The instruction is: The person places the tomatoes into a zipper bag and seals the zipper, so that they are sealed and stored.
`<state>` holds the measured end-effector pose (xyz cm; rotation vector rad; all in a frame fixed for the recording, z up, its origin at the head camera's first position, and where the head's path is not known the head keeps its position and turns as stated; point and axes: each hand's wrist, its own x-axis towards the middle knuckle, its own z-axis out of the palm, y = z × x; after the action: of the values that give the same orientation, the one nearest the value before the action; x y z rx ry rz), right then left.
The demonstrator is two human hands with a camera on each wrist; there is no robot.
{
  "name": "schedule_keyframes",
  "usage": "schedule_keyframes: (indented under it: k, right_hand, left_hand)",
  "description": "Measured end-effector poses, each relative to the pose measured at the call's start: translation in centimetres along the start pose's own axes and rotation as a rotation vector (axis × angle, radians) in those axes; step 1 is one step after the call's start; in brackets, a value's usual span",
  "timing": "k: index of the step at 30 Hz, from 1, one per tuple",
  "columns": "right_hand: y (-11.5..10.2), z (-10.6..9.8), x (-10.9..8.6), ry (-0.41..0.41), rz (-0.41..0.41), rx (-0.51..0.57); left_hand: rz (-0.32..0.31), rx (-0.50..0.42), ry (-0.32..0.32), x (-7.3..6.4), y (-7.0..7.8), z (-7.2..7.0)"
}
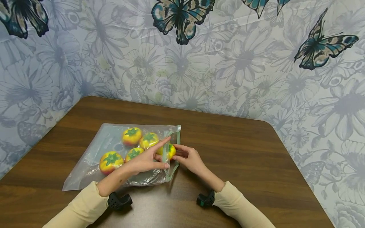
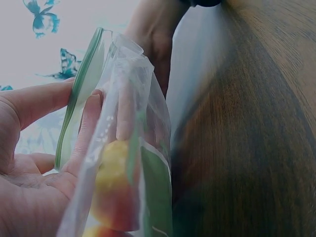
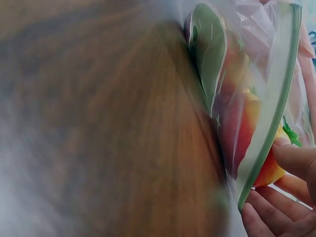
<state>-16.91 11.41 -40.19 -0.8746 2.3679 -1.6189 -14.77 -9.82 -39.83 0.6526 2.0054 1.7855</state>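
Note:
A clear zip bag (image 1: 94,148) with a green-edged mouth lies on the table, its opening toward the right. Several yellow-and-red, persimmon-like fruits (image 1: 111,162) with green leafy tops are inside. At the mouth, my left hand (image 1: 145,161) has its thumb and index finger spread straight along the upper green strip (image 2: 74,103), holding the opening apart. Another fruit (image 1: 172,151) sits in that opening, where my right hand (image 1: 191,160) grips it between thumb and fingers. The right thumb (image 3: 296,158) presses on this fruit, and the fingers reach beneath it.
The brown wooden table (image 1: 242,152) extends around the bag, with its far edge near a wall covering (image 1: 199,69) printed with flowers and butterflies. A black wrist device (image 1: 119,201) is on the left wrist and another (image 1: 206,199) on the right.

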Motion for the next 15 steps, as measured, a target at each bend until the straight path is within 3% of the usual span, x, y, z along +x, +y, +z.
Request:
schedule_keyframes:
  k: [15]
  right_hand:
    - [0.20, 0.44, -0.12, 0.008, 0.007, 0.027]
  left_hand:
    - [0.004, -0.012, -0.003, 0.03, 0.11, 0.13]
